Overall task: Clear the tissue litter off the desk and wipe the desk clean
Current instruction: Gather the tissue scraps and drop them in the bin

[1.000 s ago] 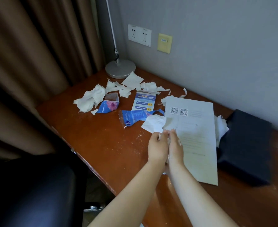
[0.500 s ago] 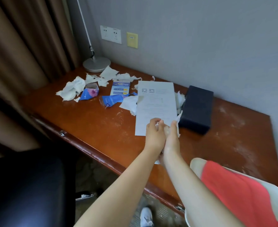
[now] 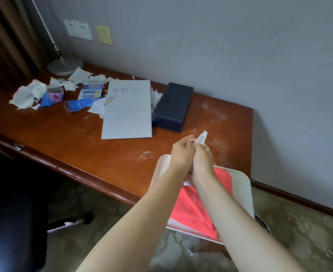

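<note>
A: Logging from the remote station. What are the hands doing?

B: I see both pressed together over the near right part of the table point(image 3: 106, 154). The left hand point(image 3: 182, 154) and right hand point(image 3: 202, 159) are curled around a wad of tissue scraps point(image 3: 201, 138); a white corner pokes up above the fingers point(image 3: 189, 138), and another bit shows below the wrists. Both hands are clenched on that wad.

A: Where is the rest of the litter?

B: Far left of the fingers and further from me. A crumpled tissue pile point(image 3: 27, 94) lies at the far left, with torn pieces point(image 3: 79, 76) beside the lamp base point(image 3: 64, 66). Among them I note a blue packet point(image 3: 53, 98), a blue wrapper point(image 3: 79, 105) and a printed card point(image 3: 92, 91). One more tissue piece point(image 3: 98, 108) touches the left edge of a white paper sheet point(image 3: 128, 110).

A: Anything closer to the fingers?

B: A dark blue box point(image 3: 172, 107) lies beyond them, slightly left, touching the sheet's right side. Shredded tissue point(image 3: 154, 96) shows between box and sheet. White dust smears point(image 3: 146, 154) mark the wood just left of the hands and off to the right as well.

A: And below the hands?

B: A white bin point(image 3: 244, 191) with a red liner point(image 3: 193, 205) stands on the floor against the table's near edge, directly under the wrists. A black chair point(image 3: 10, 218) is well to the left. On the wall I see a white socket plate point(image 3: 77, 29) and a yellow plate point(image 3: 103, 34).
</note>
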Motion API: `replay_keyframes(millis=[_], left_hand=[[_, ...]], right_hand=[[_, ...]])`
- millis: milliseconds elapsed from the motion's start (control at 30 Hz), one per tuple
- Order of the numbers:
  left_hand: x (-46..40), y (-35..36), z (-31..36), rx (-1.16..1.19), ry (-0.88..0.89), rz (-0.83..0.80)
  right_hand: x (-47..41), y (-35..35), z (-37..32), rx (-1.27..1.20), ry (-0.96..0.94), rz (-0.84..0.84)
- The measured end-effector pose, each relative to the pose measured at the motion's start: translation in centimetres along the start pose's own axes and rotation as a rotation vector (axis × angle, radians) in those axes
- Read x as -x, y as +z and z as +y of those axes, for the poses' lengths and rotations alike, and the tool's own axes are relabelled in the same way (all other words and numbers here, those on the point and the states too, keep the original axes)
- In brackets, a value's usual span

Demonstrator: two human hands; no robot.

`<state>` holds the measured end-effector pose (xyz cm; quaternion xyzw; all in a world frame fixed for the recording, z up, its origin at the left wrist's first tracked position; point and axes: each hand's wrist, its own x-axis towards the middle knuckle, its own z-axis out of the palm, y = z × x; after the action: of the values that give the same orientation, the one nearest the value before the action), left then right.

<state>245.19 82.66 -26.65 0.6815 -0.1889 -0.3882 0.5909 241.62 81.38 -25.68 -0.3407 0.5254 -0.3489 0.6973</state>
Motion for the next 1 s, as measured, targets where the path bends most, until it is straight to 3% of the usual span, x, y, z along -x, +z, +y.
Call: replay_keyframes(millis=[200, 467, 1000], left_hand=[[4.4, 9.6, -1.7, 0.152, -0.033, -0.111], [8.7, 16.2, -2.8, 0.118, -0.016, -0.193], [17.8, 20.3, -7.6, 0.128, -0.09, -0.357]], right_hand=[[-1.1, -10.6, -2.0, -0.013, -0.086, 0.079], [0.2, -18.1, -3.6, -0.043, -0.15, 0.188], [6.3, -27.5, -0.5, -0.13, -0.188, 0.362]])
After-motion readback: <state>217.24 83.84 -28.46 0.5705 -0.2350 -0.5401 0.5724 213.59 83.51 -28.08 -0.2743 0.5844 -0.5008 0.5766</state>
